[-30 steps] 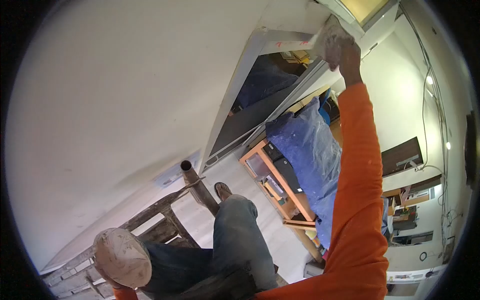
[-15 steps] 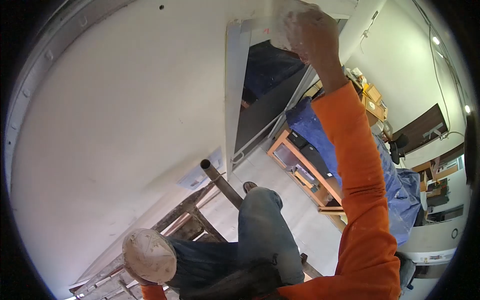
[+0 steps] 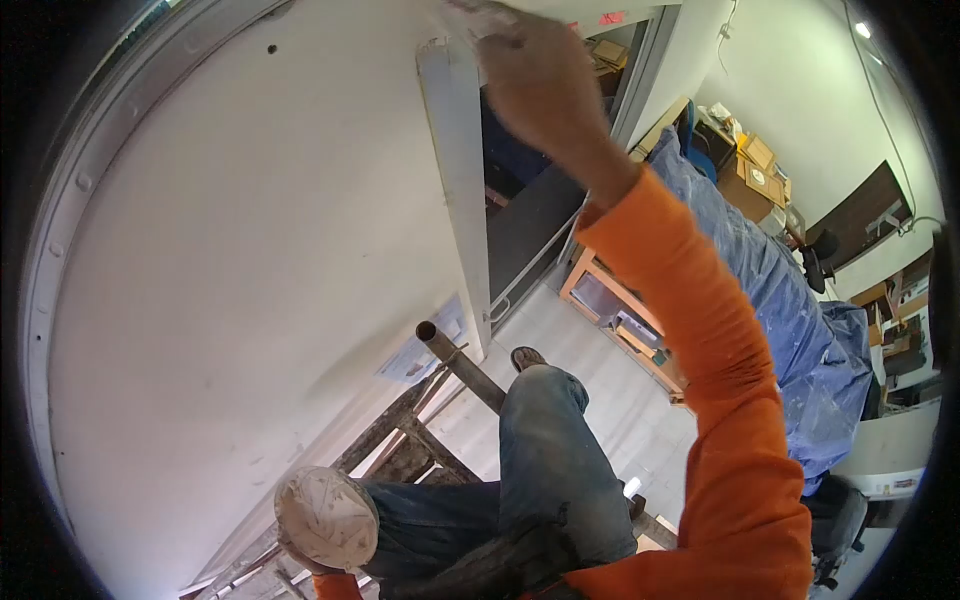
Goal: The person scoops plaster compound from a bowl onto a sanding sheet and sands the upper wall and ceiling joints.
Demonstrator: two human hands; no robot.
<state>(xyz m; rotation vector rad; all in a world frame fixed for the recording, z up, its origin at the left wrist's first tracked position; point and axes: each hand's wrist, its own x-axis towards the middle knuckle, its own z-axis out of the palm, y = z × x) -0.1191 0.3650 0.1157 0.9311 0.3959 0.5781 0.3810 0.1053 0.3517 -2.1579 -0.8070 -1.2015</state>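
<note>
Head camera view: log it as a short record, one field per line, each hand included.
Left hand: under a paste-smeared round container
Right hand: raised by the top of the door frame, blurred; grip unclear
Wall: pale, printed sheet low down
Below: open-ended tube beside a jeans-clad knee
Background: blue tarp

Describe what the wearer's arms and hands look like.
The right sleeve is long, orange and creased at the elbow. The right hand shows no glove, with whitish smears near the fingers. The left sleeve is orange too; the left hand is mostly hidden.
</note>
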